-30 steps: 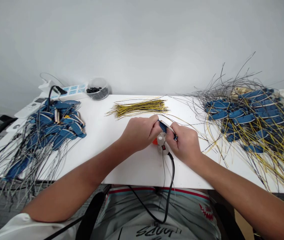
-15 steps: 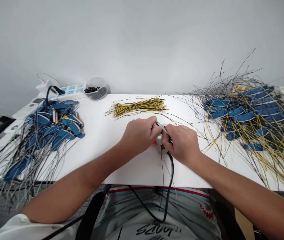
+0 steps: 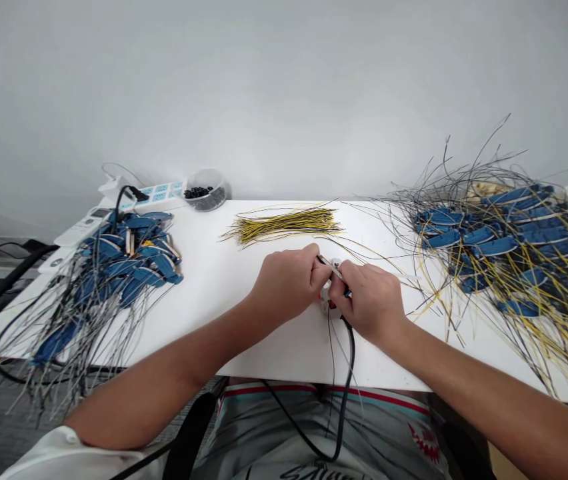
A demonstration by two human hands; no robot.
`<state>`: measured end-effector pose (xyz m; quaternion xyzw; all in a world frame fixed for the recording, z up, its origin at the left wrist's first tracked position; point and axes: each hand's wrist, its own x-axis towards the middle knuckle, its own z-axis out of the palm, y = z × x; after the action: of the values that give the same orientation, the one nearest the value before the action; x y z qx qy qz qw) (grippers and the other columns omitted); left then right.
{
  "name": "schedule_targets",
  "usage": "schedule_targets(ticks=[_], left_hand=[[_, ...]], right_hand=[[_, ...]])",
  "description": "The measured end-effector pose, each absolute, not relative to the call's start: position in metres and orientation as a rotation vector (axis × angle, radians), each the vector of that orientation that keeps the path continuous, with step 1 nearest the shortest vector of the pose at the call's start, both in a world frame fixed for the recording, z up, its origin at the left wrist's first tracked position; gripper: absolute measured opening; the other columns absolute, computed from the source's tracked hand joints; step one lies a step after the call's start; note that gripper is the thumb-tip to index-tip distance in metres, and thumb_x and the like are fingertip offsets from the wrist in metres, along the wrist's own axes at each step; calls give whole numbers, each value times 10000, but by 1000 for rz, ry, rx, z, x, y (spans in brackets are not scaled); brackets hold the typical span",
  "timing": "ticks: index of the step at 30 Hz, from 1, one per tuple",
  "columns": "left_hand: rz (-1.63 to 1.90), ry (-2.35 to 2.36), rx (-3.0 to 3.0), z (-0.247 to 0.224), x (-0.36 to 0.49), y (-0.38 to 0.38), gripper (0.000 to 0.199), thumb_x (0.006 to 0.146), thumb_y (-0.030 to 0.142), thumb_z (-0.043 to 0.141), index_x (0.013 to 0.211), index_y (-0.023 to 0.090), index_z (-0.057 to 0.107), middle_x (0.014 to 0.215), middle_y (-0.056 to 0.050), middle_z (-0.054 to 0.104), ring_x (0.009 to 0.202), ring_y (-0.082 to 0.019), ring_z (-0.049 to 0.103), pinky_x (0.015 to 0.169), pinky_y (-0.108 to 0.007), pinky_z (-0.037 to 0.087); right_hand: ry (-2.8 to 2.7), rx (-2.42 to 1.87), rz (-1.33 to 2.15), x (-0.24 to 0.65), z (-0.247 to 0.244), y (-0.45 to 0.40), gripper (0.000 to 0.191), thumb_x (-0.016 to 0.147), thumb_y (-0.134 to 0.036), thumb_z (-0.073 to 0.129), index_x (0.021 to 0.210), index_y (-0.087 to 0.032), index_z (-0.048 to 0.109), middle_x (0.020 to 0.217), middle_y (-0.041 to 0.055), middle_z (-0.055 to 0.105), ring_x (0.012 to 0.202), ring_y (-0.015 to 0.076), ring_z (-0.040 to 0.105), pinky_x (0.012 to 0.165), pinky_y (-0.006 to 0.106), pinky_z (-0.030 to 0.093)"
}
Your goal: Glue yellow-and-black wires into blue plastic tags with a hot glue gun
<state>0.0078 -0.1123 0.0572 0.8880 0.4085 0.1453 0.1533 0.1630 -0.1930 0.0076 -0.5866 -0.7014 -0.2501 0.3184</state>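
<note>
My left hand (image 3: 291, 280) is closed in a pinch on one end of a thin pale strip with a dark edge (image 3: 333, 268). My right hand (image 3: 371, 297) grips its other end, close beside the left. A bit of blue shows at the right fingers; most of the held piece is hidden. Just under the hands sits a small white device (image 3: 324, 305) with red on it, partly covered. A thick black cable (image 3: 352, 360) and thin dark and pale wires hang from this spot over the table's front edge.
A bundle of yellow and black wires (image 3: 289, 225) lies behind the hands. Wired blue parts are piled left (image 3: 139, 267) and right (image 3: 494, 247). At the back left are a clear round tub (image 3: 207, 200) of small black pieces and a power strip (image 3: 161, 193).
The whole view has shifted, so everything appears slightly lower and mostly further right. Both hands keep their grip on the strip, with little visible change between them.
</note>
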Motion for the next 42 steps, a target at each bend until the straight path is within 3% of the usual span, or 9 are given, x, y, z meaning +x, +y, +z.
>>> schedule_targets(ticks=[10, 18, 31, 35, 42], left_hand=[[631, 1051, 2602, 50, 5, -114, 221, 896, 270, 452, 715, 172, 374, 566, 39, 431, 555, -92, 219, 597, -283, 162], [764, 789, 2432, 52, -2, -112, 306, 1008, 390, 395, 808, 177, 487, 591, 52, 482, 558, -73, 364, 604, -250, 256], [754, 933, 2567, 51, 2, -104, 283, 979, 324, 421, 790, 165, 558, 655, 32, 534, 606, -72, 387, 625, -273, 253], [809, 849, 2571, 49, 0, -101, 250, 967, 335, 482, 843, 164, 615, 676, 32, 557, 623, -67, 417, 623, -258, 279], [845, 553, 2088, 47, 1, -100, 350, 985, 408, 595, 1239, 190, 698, 927, -17, 722, 610, -40, 473, 625, -202, 404]], right_hand=[[-1799, -1487, -654, 163, 9, -196, 241, 949, -186, 483, 710, -220, 478, 531, -18, 461, 498, 163, 416, 540, 329, 280], [-1733, -1449, -476, 167, 14, -195, 237, 986, -185, 467, 755, -228, 440, 547, -31, 443, 489, 147, 416, 526, 299, 299], [-1739, -1480, -407, 171, 8, -192, 256, 968, -190, 529, 729, -210, 441, 553, -32, 403, 517, 137, 372, 544, 324, 243], [-1653, -1477, -7, 174, 11, -196, 321, 1030, -270, 509, 732, -203, 409, 573, -42, 367, 522, 116, 334, 539, 310, 240], [-1292, -1227, 716, 180, 12, -194, 423, 1078, -506, 475, 783, -203, 485, 704, -6, 435, 654, 139, 399, 591, 301, 317]])
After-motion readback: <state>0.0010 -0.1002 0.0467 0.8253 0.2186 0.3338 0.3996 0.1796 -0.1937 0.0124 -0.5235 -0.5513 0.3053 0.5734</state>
